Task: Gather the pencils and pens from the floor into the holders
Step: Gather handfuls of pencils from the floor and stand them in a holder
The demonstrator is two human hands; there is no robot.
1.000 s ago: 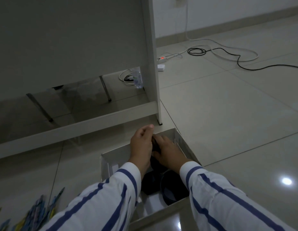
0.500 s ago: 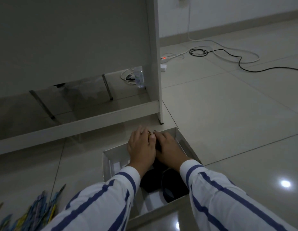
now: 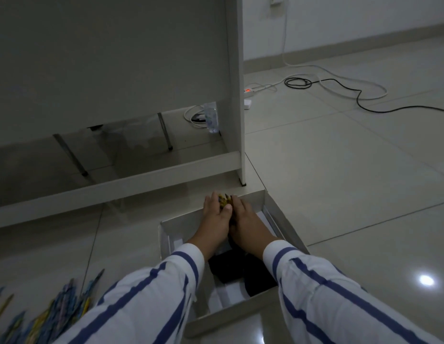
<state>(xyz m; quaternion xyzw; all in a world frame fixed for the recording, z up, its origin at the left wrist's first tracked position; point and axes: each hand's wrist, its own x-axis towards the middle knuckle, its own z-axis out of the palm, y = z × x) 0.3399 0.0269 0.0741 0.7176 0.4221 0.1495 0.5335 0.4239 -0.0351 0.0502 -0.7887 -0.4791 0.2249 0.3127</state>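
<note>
Clasping a bundle of pencils [image 3: 224, 201] between left hand [image 3: 214, 216] and right hand [image 3: 248, 223], fingers of both wrapped round it and clamped from either side, left thumb laid across its near face. Holding it upright over the far end of an open white box [image 3: 280, 217] on the tiled floor [image 3: 340, 175], pencil ends just showing above the fingertips. Cannot tell what stands beneath the bundle.

In the near half of the box, under the striped sleeves [image 3: 146, 294], two black holders [image 3: 224, 269] side by side. Left of the box, at the floor's near edge, a loose pile of pencils and pens [image 3: 54, 316], well apart from both hands.

Beyond the box, a white furniture panel [image 3: 235, 95] with a clear bottle [image 3: 211, 117] just beside its foot. Further right, a power strip [image 3: 250, 91] and a black cable [image 3: 360, 100].
</note>
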